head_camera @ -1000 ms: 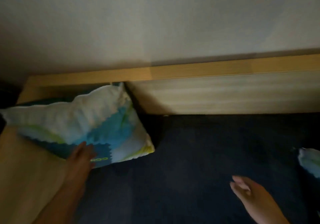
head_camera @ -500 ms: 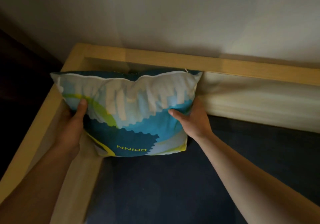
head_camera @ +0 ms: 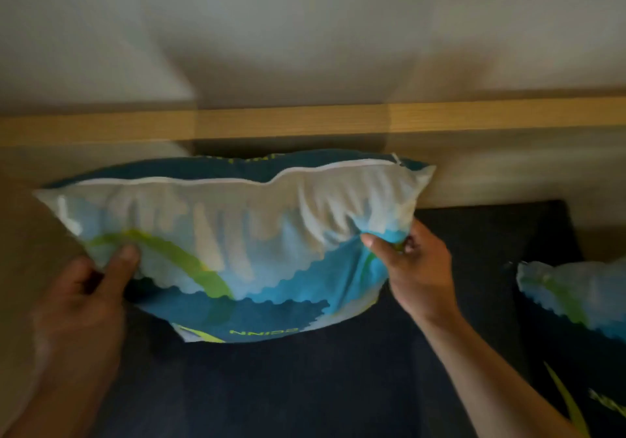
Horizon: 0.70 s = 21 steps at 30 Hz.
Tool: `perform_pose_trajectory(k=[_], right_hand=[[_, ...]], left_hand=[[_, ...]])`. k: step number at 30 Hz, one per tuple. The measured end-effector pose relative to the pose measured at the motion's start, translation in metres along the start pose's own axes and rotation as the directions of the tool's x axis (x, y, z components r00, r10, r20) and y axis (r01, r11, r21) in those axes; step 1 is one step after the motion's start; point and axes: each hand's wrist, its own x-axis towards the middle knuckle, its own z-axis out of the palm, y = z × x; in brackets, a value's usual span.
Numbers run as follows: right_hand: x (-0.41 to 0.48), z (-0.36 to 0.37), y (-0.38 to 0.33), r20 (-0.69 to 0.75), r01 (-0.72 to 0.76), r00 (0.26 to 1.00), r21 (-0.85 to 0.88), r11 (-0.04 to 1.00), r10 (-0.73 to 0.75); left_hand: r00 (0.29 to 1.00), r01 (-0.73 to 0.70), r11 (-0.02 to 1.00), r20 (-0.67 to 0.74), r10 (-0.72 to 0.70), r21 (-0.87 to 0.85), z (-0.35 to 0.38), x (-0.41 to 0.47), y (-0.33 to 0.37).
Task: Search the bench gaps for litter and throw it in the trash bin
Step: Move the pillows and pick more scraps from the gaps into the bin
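Lifting away from the bench corner (head_camera: pixel 20 173), pillow (head_camera: pixel 237 234) now.

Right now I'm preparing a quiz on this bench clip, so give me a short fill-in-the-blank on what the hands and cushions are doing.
1. The patterned cushion is gripped by ____ hands.
2. The right hand pinches the cushion's ____ side.
3. A second cushion lies at the ____ edge of the view.
4. The seat pad under the cushions is dark ____.

Missing words: both; right; right; blue
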Motion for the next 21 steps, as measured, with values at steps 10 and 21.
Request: perform_pose_trajectory(k=[10, 21], right_hand=[[0.085, -0.247, 0.046, -0.347, -0.1, 0.938, -0.29, 0.952, -0.007], [0.109, -0.26, 0.102, -0.248, -0.237, 0.952, -0.219, 0.947, 0.181]], left_hand=[[0.924, -0.148, 0.981, 0.335, 0.183, -0.128, 0.232, -0.13, 0.103], [0.897, -0.075, 0.997, 0.438, 0.066, 0.003, 0.275, -0.132, 0.097]])
